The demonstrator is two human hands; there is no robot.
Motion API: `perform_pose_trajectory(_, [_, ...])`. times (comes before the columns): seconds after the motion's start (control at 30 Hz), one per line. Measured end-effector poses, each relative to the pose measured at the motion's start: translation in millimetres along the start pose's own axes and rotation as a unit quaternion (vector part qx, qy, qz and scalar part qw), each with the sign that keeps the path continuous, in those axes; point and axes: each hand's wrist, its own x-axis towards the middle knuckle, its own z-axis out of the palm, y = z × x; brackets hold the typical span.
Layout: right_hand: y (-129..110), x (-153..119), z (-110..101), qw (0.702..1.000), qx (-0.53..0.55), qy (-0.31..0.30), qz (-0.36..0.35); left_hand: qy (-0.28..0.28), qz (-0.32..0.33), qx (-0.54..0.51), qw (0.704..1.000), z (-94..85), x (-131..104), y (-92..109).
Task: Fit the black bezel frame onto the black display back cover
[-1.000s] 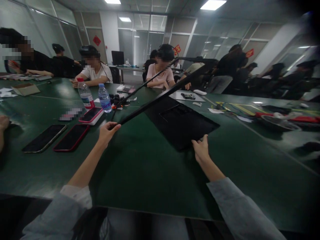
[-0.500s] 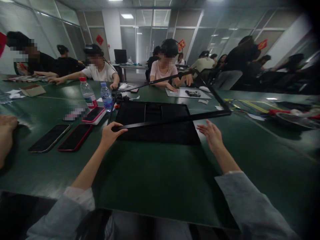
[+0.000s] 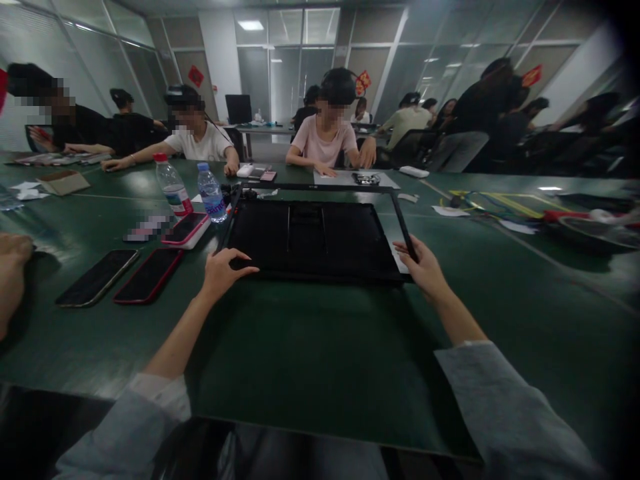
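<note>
Both of my hands hold a thin black rectangular frame [image 3: 403, 223], which looks like a monitor bezel. My left hand [image 3: 218, 272] is closed in a pinch at its near left corner. On the opposite side, my right hand [image 3: 425, 268] is closed around the near right corner. Inside the outline of the frame lies a black panel [image 3: 345, 233], like a monitor's back cover, with a raised rectangular section near its middle. How closely the near edges of frame and panel meet, I cannot tell. Some white paper shows beneath the panel's right edge.
Left of the panel stand two bottles, one red-capped [image 3: 173, 190] and one blue-capped [image 3: 213, 193]. Several phones, including a red-edged one [image 3: 149, 275], lie nearer. Another person's hand [image 3: 13, 267] rests at far left. Cables [image 3: 480, 205] lie on the right. People sit across the green table [image 3: 310, 360].
The frame's raised right side has come down and levelled over the panel. My right hand, open before, has closed on its right corner. My left hand keeps hold of the left corner.
</note>
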Motion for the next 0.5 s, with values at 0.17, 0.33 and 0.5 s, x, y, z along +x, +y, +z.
perform_pose_trajectory(0.17, [19,-6,21,0.986,-0.141,0.062,-0.062,-0.074,-0.013,0.029,0.997,2.0,-2,-7])
perform_pose_trajectory(0.33, [29,-7,29,0.980,-0.180,0.072,-0.054,-0.106,-0.004,0.030,0.994,6.2,-3,-9])
perform_pose_trajectory(0.5, [40,-3,28,0.983,-0.169,0.072,-0.031,-0.098,0.009,0.028,0.995,8.4,-2,-10])
